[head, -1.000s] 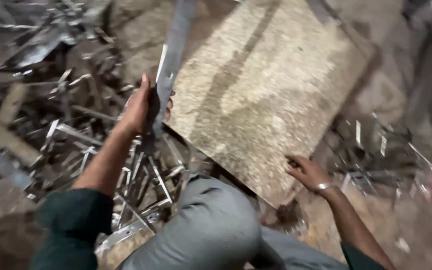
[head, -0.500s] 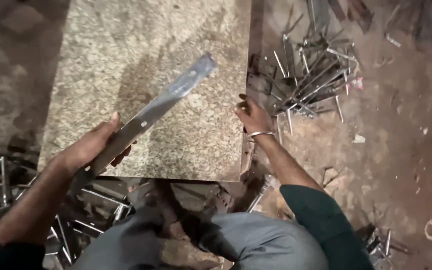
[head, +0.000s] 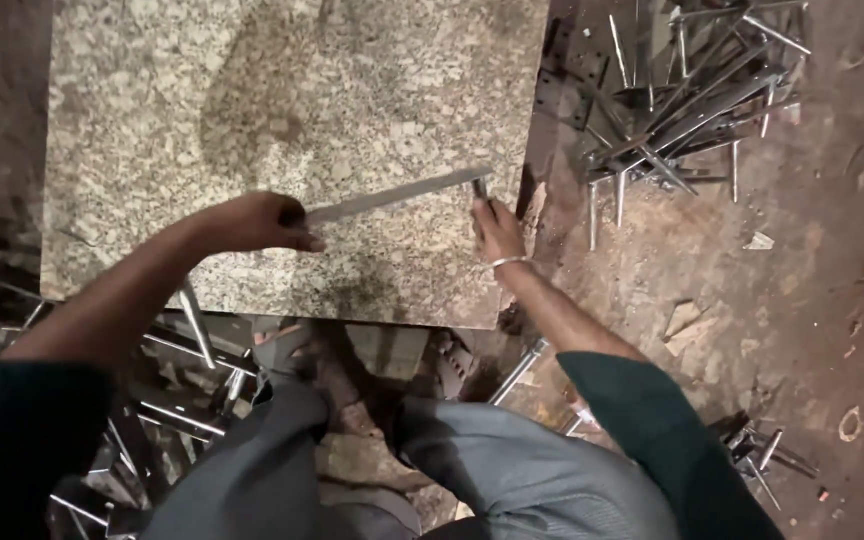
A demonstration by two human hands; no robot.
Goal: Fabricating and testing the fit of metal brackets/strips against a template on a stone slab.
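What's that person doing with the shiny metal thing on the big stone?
A person sits over a speckled granite slab on the ground. The left hand grips one end of a long flat metal strip, and the right hand meets its other end, holding something small and dark against it. The strip lies across the slab's near part. A pile of metal rods sits on the dirt to the right, with more metal pieces by the person's knees.

The light is dim and warm. The speckled stone slab (head: 292, 150) is the brightest part, with a soft dark shadow across its top. Left of the slab it goes nearly black. Everything looks a bit blurry, maybe because the camera moved.
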